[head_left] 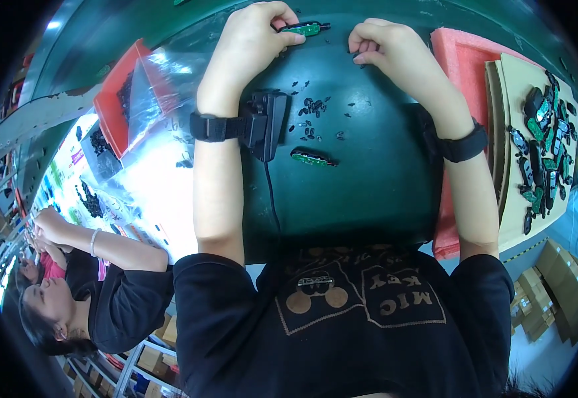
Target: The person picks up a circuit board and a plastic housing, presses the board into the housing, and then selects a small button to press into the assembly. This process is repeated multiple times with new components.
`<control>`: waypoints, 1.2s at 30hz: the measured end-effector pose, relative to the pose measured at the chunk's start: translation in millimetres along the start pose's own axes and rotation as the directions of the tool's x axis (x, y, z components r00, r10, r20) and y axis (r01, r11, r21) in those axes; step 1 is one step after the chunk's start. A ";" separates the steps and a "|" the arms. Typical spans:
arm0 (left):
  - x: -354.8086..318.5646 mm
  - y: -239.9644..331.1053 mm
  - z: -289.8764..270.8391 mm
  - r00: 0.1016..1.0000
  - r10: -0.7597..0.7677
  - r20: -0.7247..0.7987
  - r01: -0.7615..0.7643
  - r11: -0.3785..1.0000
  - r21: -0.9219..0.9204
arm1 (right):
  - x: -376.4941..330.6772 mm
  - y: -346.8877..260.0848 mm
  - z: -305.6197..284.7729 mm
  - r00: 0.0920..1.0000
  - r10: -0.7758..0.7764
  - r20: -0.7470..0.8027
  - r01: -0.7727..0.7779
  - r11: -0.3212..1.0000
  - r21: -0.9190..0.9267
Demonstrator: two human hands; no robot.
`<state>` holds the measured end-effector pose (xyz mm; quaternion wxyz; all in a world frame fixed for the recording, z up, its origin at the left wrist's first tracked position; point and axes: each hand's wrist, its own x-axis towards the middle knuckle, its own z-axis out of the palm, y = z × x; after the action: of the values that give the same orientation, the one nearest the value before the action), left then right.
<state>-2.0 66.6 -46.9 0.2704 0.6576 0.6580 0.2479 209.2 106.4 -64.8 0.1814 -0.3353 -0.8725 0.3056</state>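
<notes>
The small green circuit board in a black shell (305, 28) sits pinched in your left hand (256, 40) at the far edge of the dark green mat (368, 192). Your right hand (385, 46), just beside it, nips a tiny black part; loose black parts (312, 109) and a second green board (312, 158) lie on the mat nearer you.

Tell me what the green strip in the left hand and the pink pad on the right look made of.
Green strip: likely a circuit board, glossy green with a dark end, pinched by the left hand. Pink pad: looks like soft foam, matte with a thick rounded edge. Neither is certain from this view.
</notes>
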 end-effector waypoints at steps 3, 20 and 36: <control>-6.2 -6.2 -2.1 0.992 -0.105 0.075 0.117 0.977 -0.177 | 1.1 -1.8 -1.3 0.999 -0.042 0.010 0.042 0.999 -0.025; -78.4 77.2 -28.7 0.974 -0.084 -0.211 -0.056 0.812 -0.581 | -26.0 -93.8 -26.7 0.930 0.155 -0.334 0.067 0.822 0.566; -90.1 87.7 -35.3 0.950 0.127 -0.284 -0.239 0.882 -0.406 | -36.6 -109.8 -29.4 0.901 0.239 -0.363 0.036 0.791 0.610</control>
<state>37.1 -21.4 41.4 0.3009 0.6036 0.5490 0.4937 198.5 28.5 25.0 0.4456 -0.3653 -0.6490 0.4968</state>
